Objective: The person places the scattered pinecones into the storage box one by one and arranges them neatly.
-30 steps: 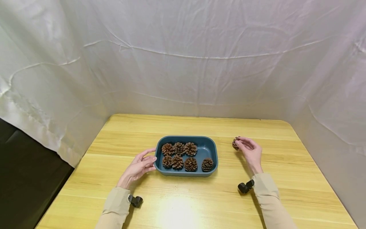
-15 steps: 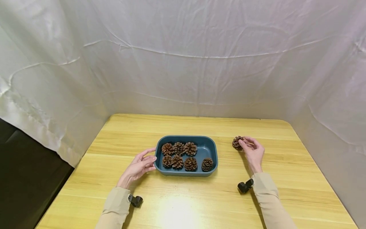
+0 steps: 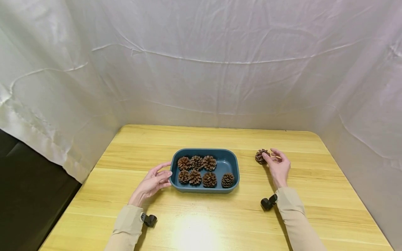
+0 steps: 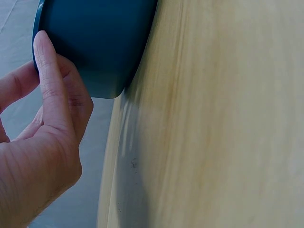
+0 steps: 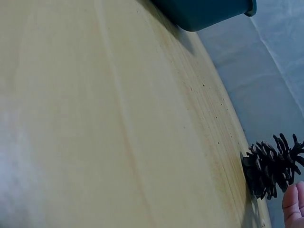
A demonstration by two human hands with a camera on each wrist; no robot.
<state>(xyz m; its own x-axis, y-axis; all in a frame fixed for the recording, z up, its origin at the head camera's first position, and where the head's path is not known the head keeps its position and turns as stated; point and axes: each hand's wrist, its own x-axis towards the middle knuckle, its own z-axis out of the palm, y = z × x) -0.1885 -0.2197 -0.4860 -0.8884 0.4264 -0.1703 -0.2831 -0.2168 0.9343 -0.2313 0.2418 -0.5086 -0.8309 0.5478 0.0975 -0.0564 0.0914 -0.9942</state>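
Note:
In the head view, a dark teal rectangular tray (image 3: 204,190) stands on the wooden table with several brown pine cones (image 3: 209,180) inside. My left hand (image 3: 152,183) rests its fingertips against the tray's left end; the left wrist view shows one fingertip (image 4: 43,42) at the rim and other fingers by the outer wall. To the right of the tray, a single pine cone (image 3: 261,156) sits on the tabletop. Close beside it is my right hand (image 3: 278,169), thumb near the cone and fingers spread away from it. Only fingertips (image 5: 292,204) of that hand show in the right wrist view.
The wooden table (image 3: 201,216) has pale cloth (image 3: 216,87) hanging along its back and sides. Inside the tray, bare floor (image 3: 223,165) shows at the back right. A dark surface (image 3: 28,195) lies beyond the table's left edge.
My right hand's fingers have opened and drawn slightly right, off the pine cone, which now shows more fully on the table. The left hand and tray have stayed put.

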